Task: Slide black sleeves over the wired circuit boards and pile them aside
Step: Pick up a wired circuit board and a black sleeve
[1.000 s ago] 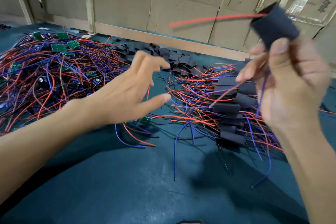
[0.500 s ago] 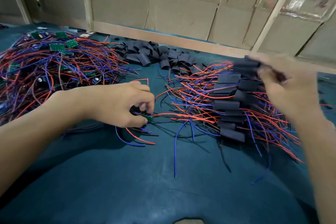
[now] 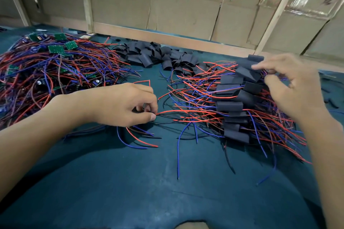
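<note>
My left hand [image 3: 119,106] pinches a wired circuit board [image 3: 144,110] between thumb and forefinger, low on the desk [image 3: 149,182]. The board itself is mostly hidden under my fingers; its red wire runs out to the right, so the long axis lies left to right. My right hand [image 3: 290,87] is over the pile of sleeved boards [image 3: 234,102], fingers loosely spread and holding nothing that I can see, fingertips just beside the topmost sleeved piece [image 3: 248,73].

The loose black sleeves [image 3: 158,57] lie behind and between my two hands, at the far side of the desk. I judge that the right hand is nearer to them and should fetch one, then meet the board held in the left. The stock of bare boards [image 3: 55,65] stays at the far left, well apart from the finished pile.
</note>
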Demonstrator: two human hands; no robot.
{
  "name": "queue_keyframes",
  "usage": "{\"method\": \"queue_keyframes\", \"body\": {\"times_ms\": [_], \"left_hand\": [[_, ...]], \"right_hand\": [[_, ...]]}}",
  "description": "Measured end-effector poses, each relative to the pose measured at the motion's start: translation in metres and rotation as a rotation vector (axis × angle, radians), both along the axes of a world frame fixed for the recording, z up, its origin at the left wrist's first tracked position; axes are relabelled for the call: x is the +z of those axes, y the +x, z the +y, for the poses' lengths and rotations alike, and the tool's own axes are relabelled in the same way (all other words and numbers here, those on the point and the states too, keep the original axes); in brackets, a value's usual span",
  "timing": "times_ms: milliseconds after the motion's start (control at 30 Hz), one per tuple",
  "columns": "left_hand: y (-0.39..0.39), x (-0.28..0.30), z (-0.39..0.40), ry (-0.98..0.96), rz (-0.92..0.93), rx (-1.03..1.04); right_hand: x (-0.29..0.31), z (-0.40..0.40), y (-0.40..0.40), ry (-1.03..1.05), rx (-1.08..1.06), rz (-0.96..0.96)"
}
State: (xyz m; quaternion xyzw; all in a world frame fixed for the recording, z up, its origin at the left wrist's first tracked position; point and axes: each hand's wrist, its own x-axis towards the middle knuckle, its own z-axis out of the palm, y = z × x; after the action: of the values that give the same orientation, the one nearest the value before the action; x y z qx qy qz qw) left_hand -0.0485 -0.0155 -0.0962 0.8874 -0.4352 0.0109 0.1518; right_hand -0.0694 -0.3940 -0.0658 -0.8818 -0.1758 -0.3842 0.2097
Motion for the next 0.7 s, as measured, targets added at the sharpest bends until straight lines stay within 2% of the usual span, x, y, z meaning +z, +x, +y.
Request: {"method": "queue_keyframes", "body": {"times_ms": [100, 200, 400, 500, 567, 700], "left_hand": [[0.0, 0.001, 0.0, -0.098, -0.053, 0.023], [-0.002, 0.002, -0.001, -0.254, -0.108, 0.073], [-0.005, -0.002, -0.012, -0.531, -0.142, 0.101], [-0.009, -0.003, -0.018, -0.513, -0.259, 0.037], [-0.012, -0.005, -0.023, -0.499, -0.259, -0.015], [-0.02, -0.01, -0.03, -0.549, -0.202, -0.061]], "right_hand": [[0.004, 0.009, -0.004, 0.022, -0.041, -0.146], [0.005, 0.025, -0.008, 0.014, 0.037, -0.194], [-0.007, 0.067, -0.015, -0.119, 0.325, -0.022], [-0.013, 0.086, -0.022, -0.175, 0.402, 0.098], [-0.018, 0.098, -0.026, -0.196, 0.446, 0.164], [-0.025, 0.115, -0.031, -0.028, 0.506, 0.162]]}}
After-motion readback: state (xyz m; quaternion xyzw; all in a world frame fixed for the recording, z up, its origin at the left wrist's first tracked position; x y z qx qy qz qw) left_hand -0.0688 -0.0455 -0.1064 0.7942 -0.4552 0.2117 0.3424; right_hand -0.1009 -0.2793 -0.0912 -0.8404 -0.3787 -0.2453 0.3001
